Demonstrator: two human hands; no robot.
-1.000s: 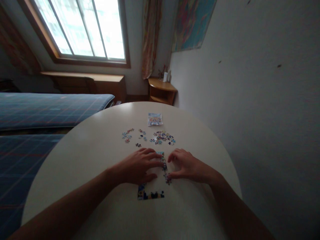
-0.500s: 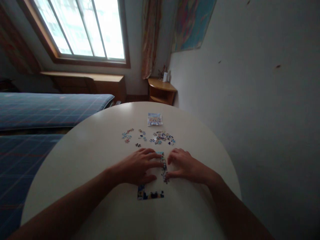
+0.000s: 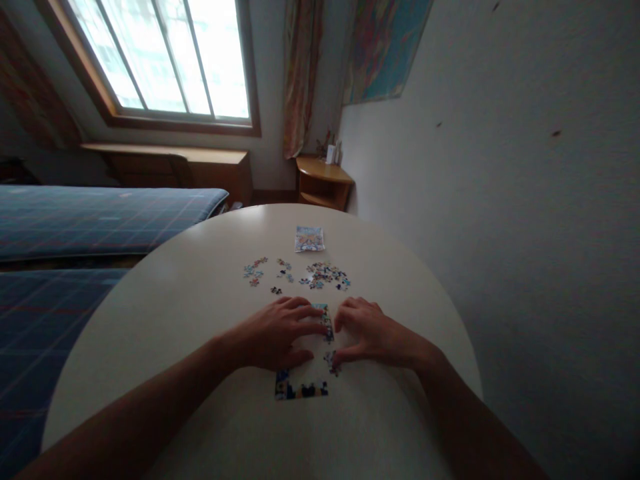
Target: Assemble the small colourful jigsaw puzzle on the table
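A partly joined jigsaw puzzle border lies in front of me, its near strip (image 3: 307, 390) dark blue and yellow. My left hand (image 3: 287, 330) rests spread over the left side, its fingertips reaching the upper right strip (image 3: 329, 323) and hiding part of the border. Below that strip, across a gap, sits a small cluster of puzzle pieces (image 3: 331, 362). The thumb of my right hand (image 3: 367, 331) touches this cluster's right edge. My right fingers are bent and stand apart from the thumb, beside the upper right strip.
Loose puzzle pieces (image 3: 325, 275) lie in a pile beyond my hands, with smaller groups (image 3: 253, 272) to the left. A picture packet (image 3: 309, 239) is farther back on the round white table (image 3: 200, 267). A wall (image 3: 525, 267) stands at right, a plaid mattress (image 3: 100, 220) at left.
The small piece cluster has come apart from the upper right strip and shifted slightly toward me, with a gap between them. Both hands are almost unmoved.
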